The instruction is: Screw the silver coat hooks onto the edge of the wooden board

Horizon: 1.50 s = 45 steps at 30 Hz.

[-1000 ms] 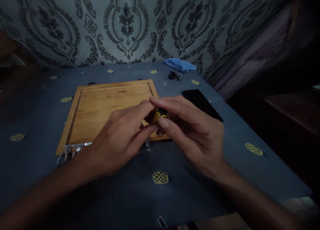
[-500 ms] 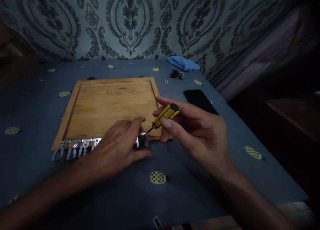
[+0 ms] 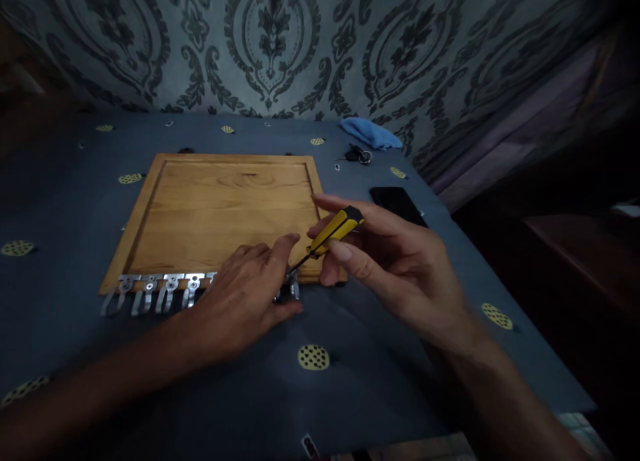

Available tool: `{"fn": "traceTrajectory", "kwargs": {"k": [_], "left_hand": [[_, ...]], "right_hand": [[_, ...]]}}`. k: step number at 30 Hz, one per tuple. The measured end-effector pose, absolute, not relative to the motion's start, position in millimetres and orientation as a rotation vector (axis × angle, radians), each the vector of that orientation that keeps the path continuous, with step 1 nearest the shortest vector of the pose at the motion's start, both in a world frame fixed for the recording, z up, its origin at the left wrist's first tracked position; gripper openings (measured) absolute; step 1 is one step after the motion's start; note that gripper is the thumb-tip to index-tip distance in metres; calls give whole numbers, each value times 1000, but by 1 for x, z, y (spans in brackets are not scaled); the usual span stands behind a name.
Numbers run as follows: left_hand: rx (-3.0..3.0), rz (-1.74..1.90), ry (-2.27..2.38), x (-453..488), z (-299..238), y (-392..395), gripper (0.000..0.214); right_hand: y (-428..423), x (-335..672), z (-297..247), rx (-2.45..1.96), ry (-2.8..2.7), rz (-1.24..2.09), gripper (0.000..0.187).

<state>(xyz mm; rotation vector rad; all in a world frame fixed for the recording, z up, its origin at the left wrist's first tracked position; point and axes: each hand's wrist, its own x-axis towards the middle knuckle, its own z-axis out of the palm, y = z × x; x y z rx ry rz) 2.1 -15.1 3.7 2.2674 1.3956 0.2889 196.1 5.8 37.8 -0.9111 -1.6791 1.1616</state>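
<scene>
A square wooden board [image 3: 220, 207] lies on a blue patterned cloth [image 3: 350, 381]. Along its near edge runs a metal strip of hooks [image 3: 155, 291]. My left hand [image 3: 245, 301] rests on the right part of that strip, fingers curled down over it and pressing on it. My right hand [image 3: 395, 267] pinches a small yellow-and-black screwdriver [image 3: 333, 231] between thumb and fingers. The screwdriver slants down to the left, its tip meeting the strip beside my left fingertips. What the tip touches is too small to make out.
A black phone [image 3: 397, 204] lies right of the board. Farther back are a blue cloth [image 3: 371, 133] and a bunch of keys [image 3: 357, 155]. A patterned wall rises behind the table. The table's right edge drops to a dark floor.
A second ago both hands held the screwdriver together above the board. My left hand has since dropped onto the hook strip, and the screwdriver tip has come down to it.
</scene>
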Motion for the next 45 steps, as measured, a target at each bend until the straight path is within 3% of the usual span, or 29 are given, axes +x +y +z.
{"fn": "traceTrajectory", "kwargs": {"k": [4, 8, 14, 17, 20, 26, 45], "left_hand": [[2292, 324, 1372, 1, 2, -14, 77], [2277, 292, 1379, 2, 2, -13, 72], [2267, 353, 1366, 1, 1, -14, 76], [2253, 365, 1366, 1, 0, -14, 78], [2236, 343, 1371, 1, 1, -13, 76], [2298, 379, 1332, -1, -2, -14, 77], [2307, 361, 1320, -1, -1, -13, 75]], "right_hand": [[6, 192, 35, -957, -1644, 1109, 11], [5, 185, 34, -988, -1542, 1103, 31], [8, 195, 37, -913, -1744, 1182, 18], [7, 195, 36, -923, -1742, 1106, 10], [3, 189, 33, -976, -1698, 1005, 16], [-7, 186, 29, -976, -1522, 689, 10], [-9, 186, 22, -1039, -1589, 842, 11]]}}
